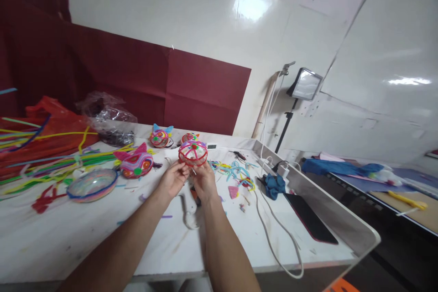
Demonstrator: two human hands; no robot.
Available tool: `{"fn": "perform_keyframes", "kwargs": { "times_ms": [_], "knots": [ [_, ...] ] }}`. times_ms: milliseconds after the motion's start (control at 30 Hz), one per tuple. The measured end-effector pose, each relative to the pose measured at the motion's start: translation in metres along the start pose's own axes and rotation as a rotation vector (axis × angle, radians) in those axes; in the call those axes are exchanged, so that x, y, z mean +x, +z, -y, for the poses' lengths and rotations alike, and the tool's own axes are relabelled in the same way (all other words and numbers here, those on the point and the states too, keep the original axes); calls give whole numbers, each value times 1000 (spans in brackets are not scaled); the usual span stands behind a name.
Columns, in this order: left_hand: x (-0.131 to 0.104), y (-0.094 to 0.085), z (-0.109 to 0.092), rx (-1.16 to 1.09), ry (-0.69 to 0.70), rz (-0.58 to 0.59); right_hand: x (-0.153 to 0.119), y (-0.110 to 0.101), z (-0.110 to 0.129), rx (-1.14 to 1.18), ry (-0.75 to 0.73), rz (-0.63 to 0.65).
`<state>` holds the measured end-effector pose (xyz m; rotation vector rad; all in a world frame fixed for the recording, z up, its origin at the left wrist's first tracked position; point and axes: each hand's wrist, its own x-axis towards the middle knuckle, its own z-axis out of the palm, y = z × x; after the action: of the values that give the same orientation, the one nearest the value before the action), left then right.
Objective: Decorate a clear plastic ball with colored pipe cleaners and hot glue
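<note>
Red-trimmed pipe-cleaner dome [193,154]: above the white tabletop [85,232], straight ahead of both hands, wider axis side to side. Left hand [174,179] and right hand [205,181], fingers nearly closed, pinch its near lower edge; neither clearly nearer.

Bright but soft overall, with wall glare and stretched, blurry edges.

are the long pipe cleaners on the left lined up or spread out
Spread out: they point different ways, some crossing the red plastic bag.
</note>
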<state>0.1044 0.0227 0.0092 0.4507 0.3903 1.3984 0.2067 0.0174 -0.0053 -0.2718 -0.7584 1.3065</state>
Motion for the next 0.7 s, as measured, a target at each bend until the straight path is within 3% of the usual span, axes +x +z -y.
{"fn": "perform_keyframes", "kwargs": {
  "times_ms": [333, 700],
  "knots": [
    [1, -4, 4, 161, 110, 72, -1, 3, -5, -29, -26, -25],
    [-1, -3, 6, 312, 199, 75, 2, -2, -12, -69, -44, -41]
  ]
}}
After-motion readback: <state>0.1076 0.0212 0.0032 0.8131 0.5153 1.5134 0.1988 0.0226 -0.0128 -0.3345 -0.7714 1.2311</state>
